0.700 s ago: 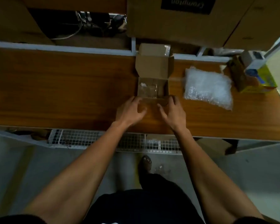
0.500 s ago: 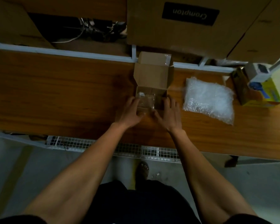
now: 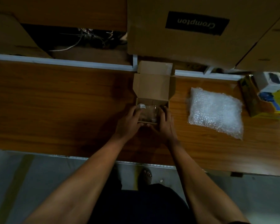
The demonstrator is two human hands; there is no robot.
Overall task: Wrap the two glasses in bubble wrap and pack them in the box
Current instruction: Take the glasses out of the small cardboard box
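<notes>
Head view shows two hands at a small box (image 3: 152, 101) in the middle of the frame. The left hand (image 3: 129, 122) and the right hand (image 3: 166, 123) reach into it from both sides, and their fingers curl around the glasses (image 3: 148, 113) inside. The glasses are clear and hard to see, so I cannot tell if there is one or two in the grip. The box lid stands open at the back.

I think the step now is lifting the glasses out so they can be wrapped. To do it well, hold them firmly from both sides and lift straight up, slow, so they do not bump the box walls or each other. Glass is slippery and can break.

The bubble wrap (image 3: 215, 110) lies on the right of the frame, near the box but not touching it. The counter (image 3: 63, 102) is brown wood. A big brown carton (image 3: 192, 33) sits at the top of the frame. The room is dim.
</notes>
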